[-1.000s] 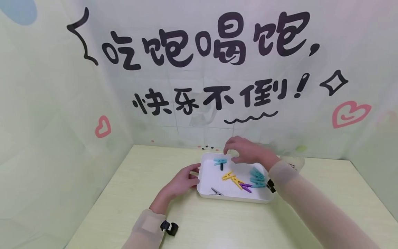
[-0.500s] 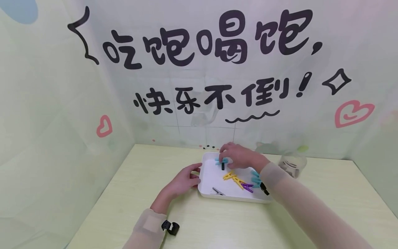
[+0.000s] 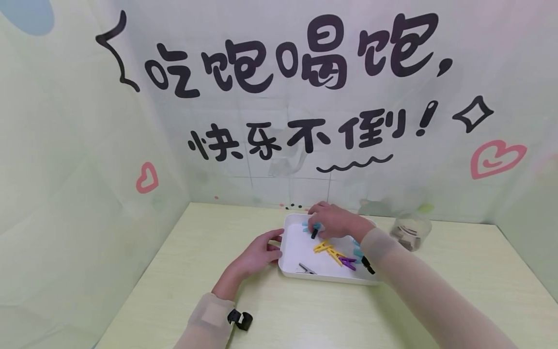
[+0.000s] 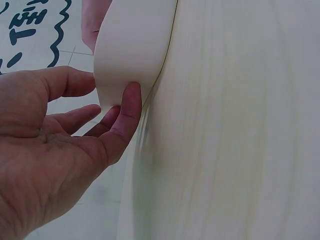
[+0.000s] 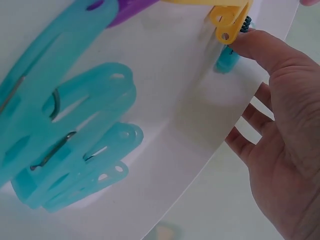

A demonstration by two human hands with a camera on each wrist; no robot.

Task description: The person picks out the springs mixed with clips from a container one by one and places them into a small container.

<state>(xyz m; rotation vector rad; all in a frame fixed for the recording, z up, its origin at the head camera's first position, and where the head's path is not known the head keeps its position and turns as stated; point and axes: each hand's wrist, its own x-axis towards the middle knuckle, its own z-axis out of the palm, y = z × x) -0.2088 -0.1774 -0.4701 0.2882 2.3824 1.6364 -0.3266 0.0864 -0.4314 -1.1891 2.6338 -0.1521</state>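
A white tray [image 3: 332, 279] lies on the table with clothespins in it. My left hand [image 3: 253, 254] holds its left end, the thumb [image 4: 131, 102] against the outer wall and a fingertip at the rim. Over the tray's far left part, my right hand [image 3: 333, 220] pinches a light blue clothespin [image 5: 227, 61], partly hidden by the fingers. Beside it a small black piece [image 3: 314, 233] stands at a slant. Yellow clothespins [image 3: 323, 246] and a purple one [image 3: 347, 262] lie mid-tray, a grey clip [image 3: 307, 268] near the front wall. Several teal clothespins [image 5: 70, 135] cluster under the right wrist.
Behind the right forearm stands a clear jar [image 3: 410, 231] with dark bits inside. A printed cloth [image 3: 270, 189] with large black characters hangs right behind the table [image 3: 305, 315], and further cloth closes off both sides.
My right hand has come down and left onto the light blue clothespin and taken hold of it. The black piece has tipped from upright to slanted. My left hand stays at the tray.
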